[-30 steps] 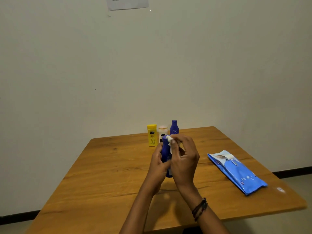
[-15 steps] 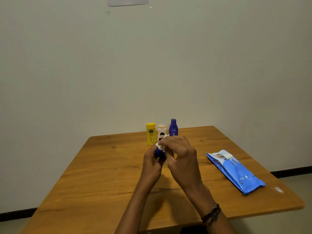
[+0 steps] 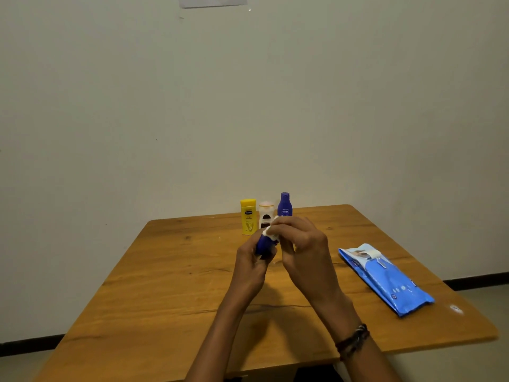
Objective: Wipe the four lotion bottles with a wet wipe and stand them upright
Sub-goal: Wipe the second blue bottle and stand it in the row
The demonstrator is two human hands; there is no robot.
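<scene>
Bracelet (image 3: 354, 337) on right wrist, over near edge. Above counter (image 3: 165, 271) centre: left hand (image 3: 252, 261) curled round dark blue bottle (image 3: 263, 245), lower end hidden. Right hand (image 3: 303, 252) pinches wet wipe (image 3: 271, 232) against bottle's top. Wipes pack (image 3: 385, 279) lies flat near right edge. Far edge: yellow bottle (image 3: 248, 216), white bottle (image 3: 266, 216) and tall blue bottle (image 3: 284, 205) upright in row, just beside one another.
</scene>
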